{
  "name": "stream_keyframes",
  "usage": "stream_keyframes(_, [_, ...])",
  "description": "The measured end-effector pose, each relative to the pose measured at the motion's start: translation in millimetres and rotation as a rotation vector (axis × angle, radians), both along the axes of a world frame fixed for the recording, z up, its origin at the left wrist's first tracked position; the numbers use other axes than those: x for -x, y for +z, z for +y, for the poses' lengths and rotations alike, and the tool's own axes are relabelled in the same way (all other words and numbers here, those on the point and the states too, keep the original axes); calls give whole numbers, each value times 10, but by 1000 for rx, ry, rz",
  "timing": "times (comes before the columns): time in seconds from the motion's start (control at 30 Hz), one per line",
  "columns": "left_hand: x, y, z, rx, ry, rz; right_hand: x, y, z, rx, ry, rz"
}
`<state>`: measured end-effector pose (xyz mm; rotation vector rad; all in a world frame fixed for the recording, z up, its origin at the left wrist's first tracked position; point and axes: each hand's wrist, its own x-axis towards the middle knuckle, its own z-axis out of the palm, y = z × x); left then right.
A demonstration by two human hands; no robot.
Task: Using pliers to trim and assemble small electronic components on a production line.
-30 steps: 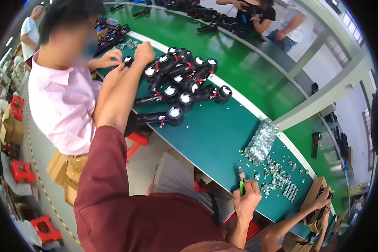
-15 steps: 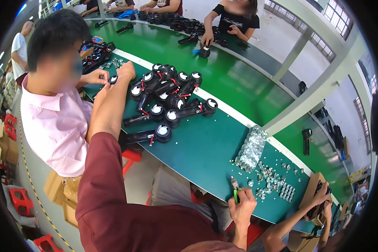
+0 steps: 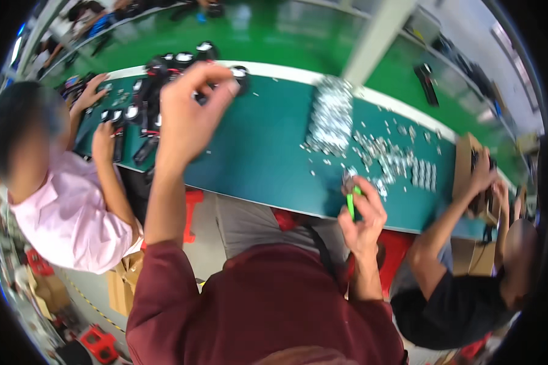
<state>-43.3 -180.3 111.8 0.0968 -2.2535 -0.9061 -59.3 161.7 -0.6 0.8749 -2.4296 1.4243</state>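
My left hand [image 3: 192, 115] is raised over the table, its fingers bent and apart with nothing visible between them. It covers part of a pile of black handheld devices [image 3: 149, 100] with round heads and white discs. One device's round head [image 3: 240, 76] shows just beyond my fingertips. My right hand [image 3: 366, 219] is closed on small cutting pliers with green handles [image 3: 351, 204], held near the table's front edge. The metal jaws point away from me and look blurred against small silver parts [image 3: 380, 158] scattered on the green table [image 3: 262, 164].
A stacked block of shiny silver parts [image 3: 332, 115] stands beside a white post [image 3: 371, 45]. Neat rows of silver pieces [image 3: 424, 174] lie to the right. Co-workers sit on both sides; the right one reaches into a cardboard box [image 3: 466, 161]. A lone black device [image 3: 426, 85] lies beyond.
My left hand has come away from the seated co-worker at the left, back toward the middle. The view has swung. My right hand still holds the pliers.
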Motion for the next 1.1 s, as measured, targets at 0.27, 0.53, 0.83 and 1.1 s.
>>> stream_keyframes(0.27, [112,-1231,1711,-186,-262,-198,-98,-50,517,296,-152,-122])
stream_keyframes(0.53, [246,-1348,2005,175,-232,-183,-112,-69,629,291,-191,-93])
stream_keyframes(0.83, [213,-1343,2001,52,-308,-37,-60,-66,574,299,-158,-86])
stream_keyframes(1.1, [-248,-1028,2079,-616,-500,-281,-52,60,409,392,-73,-121])
